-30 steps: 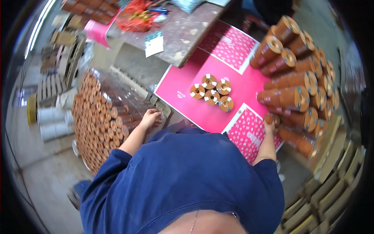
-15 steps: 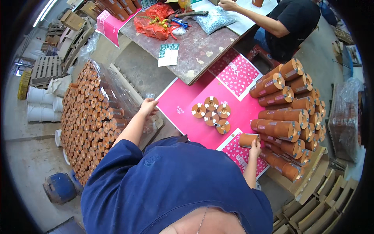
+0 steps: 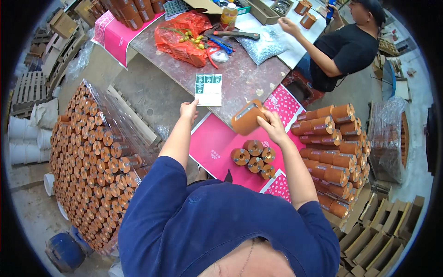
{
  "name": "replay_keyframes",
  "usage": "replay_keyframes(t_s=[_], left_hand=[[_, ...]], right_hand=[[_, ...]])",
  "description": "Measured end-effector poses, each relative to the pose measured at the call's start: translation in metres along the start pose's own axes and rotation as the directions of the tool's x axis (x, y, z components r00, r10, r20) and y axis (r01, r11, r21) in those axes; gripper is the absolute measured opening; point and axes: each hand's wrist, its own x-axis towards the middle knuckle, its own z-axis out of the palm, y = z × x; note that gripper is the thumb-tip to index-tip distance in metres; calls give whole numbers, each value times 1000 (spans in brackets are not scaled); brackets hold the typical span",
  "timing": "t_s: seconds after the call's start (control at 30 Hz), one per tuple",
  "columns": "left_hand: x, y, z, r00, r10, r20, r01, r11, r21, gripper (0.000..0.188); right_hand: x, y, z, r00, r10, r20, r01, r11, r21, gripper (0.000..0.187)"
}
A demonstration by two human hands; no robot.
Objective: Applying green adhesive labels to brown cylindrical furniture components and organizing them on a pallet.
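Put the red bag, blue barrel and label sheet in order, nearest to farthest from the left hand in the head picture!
1. Label sheet: right at the left hand.
2. Red bag: farther up, on the table.
3. Blue barrel: far off, lower left.

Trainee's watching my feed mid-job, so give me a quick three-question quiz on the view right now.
1. How many brown cylinders are clustered on the pink sheet?

2. The left hand is nearest:
A. the jar
B. the label sheet
C. the blue barrel

3. Fill in: the ____ holds a single cylinder.

Key: 1. five; 2. B; 3. right hand.
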Motion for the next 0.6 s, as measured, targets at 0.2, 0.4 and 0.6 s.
replay_keyframes(t_s=[0.2,0.4,0.6], left_hand=[[0,13,-4,992,-38,123,53,991,-121,27],[-7,27,-22,952,197,234,-40,839,-543,10],[-52,35,-53,952,281,122,-96,651,-753,27]], right_hand=[[76,-5,26,997,28,66,-17,985,-172,47],[126,32,25,973,174,151,-170,985,-40,57],[114,-13,21,981,174,87,-157,971,-179,60]])
